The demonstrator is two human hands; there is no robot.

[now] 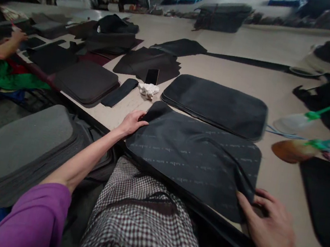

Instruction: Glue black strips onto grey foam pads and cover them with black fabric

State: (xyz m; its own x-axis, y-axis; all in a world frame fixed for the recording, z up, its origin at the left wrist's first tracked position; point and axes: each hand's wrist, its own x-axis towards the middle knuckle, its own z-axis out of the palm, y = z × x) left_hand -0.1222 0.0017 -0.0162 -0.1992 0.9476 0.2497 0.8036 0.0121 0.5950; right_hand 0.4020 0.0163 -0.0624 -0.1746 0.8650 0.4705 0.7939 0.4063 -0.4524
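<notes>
A dark rounded sheet with rows of pale printed marks (179, 151) lies along the table's near edge, rumpled on its right half. My left hand (133, 122) grips its upper left part, thumb on top and the other fingers partly out of sight. At the right edge, my right hand (273, 222) pinches the sheet between thumb and fingers, where a fold rises. Just beyond it rests a stack of dark rounded sheets (214, 104). Left of that stack are a crumpled white cloth or tissue (149, 90) and a phone (152, 76).
Two bottles, one clear (293, 122) and one with amber contents (294, 150), have green stems and stand at the right. Stacked dark sheets (85, 81) lie to the left, grey ones (20, 146) below the table edge. A person in green (3, 58) is at far left.
</notes>
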